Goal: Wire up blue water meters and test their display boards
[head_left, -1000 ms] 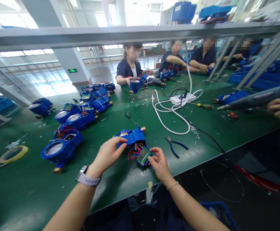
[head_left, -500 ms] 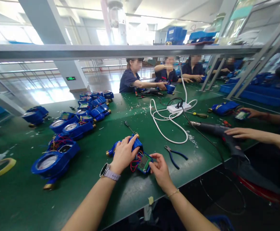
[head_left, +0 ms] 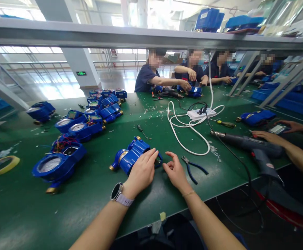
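Note:
A blue water meter [head_left: 132, 157] with brass ends lies on its side on the green bench in front of me. My left hand [head_left: 143, 168] rests over its right end, fingers stretched out and close together. Beyond those fingers shows the edge of a small blue housing [head_left: 159, 161]; most of it is hidden by the hand. My right hand [head_left: 176, 173] is just right of that housing, index finger raised and the others loosely bent, with nothing visible in it. Contact between its fingertips and the housing is unclear.
Cutting pliers [head_left: 193, 168] lie right of my hands, a screwdriver [head_left: 142, 132] beyond the meter. Several blue meters [head_left: 51, 166] and yellow tape [head_left: 2, 165] are at left. A white power strip [head_left: 200, 114], a heat gun [head_left: 245, 143] and a co-worker's hands [head_left: 271, 137] are at right.
The meter has been turned, its blue body now facing up. My left hand has moved over the green circuit board, which is now covered. My right hand has come off the board's edge.

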A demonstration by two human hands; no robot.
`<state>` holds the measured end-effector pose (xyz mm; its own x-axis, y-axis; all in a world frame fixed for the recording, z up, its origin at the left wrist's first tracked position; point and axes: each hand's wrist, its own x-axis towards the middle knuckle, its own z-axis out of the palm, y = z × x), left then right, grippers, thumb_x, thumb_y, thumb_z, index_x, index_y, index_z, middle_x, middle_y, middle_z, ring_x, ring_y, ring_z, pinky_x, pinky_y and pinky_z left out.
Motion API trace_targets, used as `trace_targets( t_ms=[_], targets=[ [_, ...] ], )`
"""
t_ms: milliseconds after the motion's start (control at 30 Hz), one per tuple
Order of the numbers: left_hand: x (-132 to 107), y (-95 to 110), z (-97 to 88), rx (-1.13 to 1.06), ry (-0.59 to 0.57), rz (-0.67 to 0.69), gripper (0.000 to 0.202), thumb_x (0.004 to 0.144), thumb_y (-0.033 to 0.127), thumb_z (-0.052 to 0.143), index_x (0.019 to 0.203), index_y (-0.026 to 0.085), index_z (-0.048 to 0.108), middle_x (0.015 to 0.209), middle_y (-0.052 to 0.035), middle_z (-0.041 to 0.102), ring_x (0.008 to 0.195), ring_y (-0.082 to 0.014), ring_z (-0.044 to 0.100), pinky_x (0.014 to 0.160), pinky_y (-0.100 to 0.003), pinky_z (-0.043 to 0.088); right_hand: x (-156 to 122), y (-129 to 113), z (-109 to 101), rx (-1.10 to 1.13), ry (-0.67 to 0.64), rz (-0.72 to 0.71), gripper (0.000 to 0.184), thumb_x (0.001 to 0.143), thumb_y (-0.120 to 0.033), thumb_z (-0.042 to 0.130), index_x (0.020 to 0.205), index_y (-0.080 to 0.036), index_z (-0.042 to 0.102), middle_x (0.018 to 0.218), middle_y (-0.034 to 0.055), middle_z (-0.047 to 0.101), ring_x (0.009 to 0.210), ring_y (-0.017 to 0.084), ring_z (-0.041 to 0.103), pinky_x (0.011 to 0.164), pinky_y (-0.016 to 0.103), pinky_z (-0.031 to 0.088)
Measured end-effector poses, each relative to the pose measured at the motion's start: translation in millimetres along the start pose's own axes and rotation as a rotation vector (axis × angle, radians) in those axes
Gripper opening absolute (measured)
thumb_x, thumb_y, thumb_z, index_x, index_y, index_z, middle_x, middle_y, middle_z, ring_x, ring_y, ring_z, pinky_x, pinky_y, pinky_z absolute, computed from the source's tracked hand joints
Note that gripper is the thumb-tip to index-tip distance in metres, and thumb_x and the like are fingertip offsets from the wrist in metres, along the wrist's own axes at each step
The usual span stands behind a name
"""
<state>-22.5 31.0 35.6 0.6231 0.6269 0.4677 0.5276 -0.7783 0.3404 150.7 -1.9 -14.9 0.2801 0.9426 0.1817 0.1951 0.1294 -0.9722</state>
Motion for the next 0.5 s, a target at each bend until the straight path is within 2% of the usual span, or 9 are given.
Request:
trace_targets(
  t_ms=[33, 100, 167, 333, 400, 500],
  targets=[
    [2, 1, 2.4, 0.014, -0.01, -0.024, 0.053, 0.088, 0.009, 0.042, 0.141, 0.011, 0.042, 0.145, -0.0173, 0.047, 0.135, -0.0283, 0.044, 0.112, -0.048, 0.04, 2, 3, 2, -0.004, -0.011, 0.015, 0.05, 0.077, -0.029, 0.064, 0.124, -0.02, 0.05, 0.09, 0.0016, 0.065, 0.057, 0.012, 0.055, 0.057, 0.026, 0.045],
    [4, 3, 6.3, -0.009, -0.03, -0.072, 0.054, 0.088, 0.01, 0.042, 0.142, 0.009, 0.04, 0.147, -0.0192, 0.045, 0.136, -0.0289, 0.042, 0.113, -0.049, 0.038, 8, 7, 8, -0.009, -0.029, 0.038, 0.053, 0.076, -0.032, 0.067, 0.125, -0.021, 0.051, 0.118, 0.0091, 0.062, 0.056, 0.01, 0.056, 0.057, 0.028, 0.047],
    [1, 4, 10.1, -0.072, -0.031, -0.118, 0.055, 0.088, 0.011, 0.043, 0.143, 0.008, 0.037, 0.148, -0.0199, 0.043, 0.138, -0.0278, 0.041, 0.114, -0.048, 0.037, 16, 8, 13, -0.01, -0.043, 0.057, 0.054, 0.076, -0.034, 0.067, 0.127, -0.022, 0.052, 0.128, 0.0118, 0.058, 0.054, 0.009, 0.054, 0.055, 0.028, 0.048],
    [-22, 4, 21.0, -0.126, 0.012, -0.187, 0.061, 0.089, 0.015, 0.046, 0.147, 0.014, 0.028, 0.153, -0.0179, 0.035, 0.144, -0.0271, 0.03, 0.117, -0.053, 0.032, 41, 3, 16, 0.01, -0.15, 0.084, 0.059, 0.067, -0.027, 0.073, 0.124, -0.025, 0.059, 0.12, 0.0076, 0.063, 0.06, 0.011, 0.058, 0.053, 0.024, 0.049],
    [-29, 2, 23.9, -0.125, 0.008, -0.204, 0.061, 0.09, 0.017, 0.046, 0.148, 0.015, 0.027, 0.154, -0.0176, 0.033, 0.145, -0.0269, 0.028, 0.117, -0.053, 0.031, 49, 1, 13, 0.015, -0.238, 0.106, 0.059, 0.063, -0.022, 0.075, 0.121, -0.025, 0.062, 0.11, 0.0049, 0.067, 0.056, 0.01, 0.058, 0.049, 0.023, 0.048],
    [-30, -2, 25.7, -0.144, 0.022, -0.223, 0.062, 0.091, 0.024, 0.05, 0.148, 0.015, 0.028, 0.154, -0.0176, 0.034, 0.145, -0.0282, 0.028, 0.117, -0.054, 0.03, 54, 2, 11, 0.018, -0.362, 0.148, 0.054, 0.064, -0.019, 0.071, 0.117, -0.023, 0.063, 0.086, -0.0004, 0.069, 0.044, 0.008, 0.053, 0.04, 0.02, 0.043]
  ],
)
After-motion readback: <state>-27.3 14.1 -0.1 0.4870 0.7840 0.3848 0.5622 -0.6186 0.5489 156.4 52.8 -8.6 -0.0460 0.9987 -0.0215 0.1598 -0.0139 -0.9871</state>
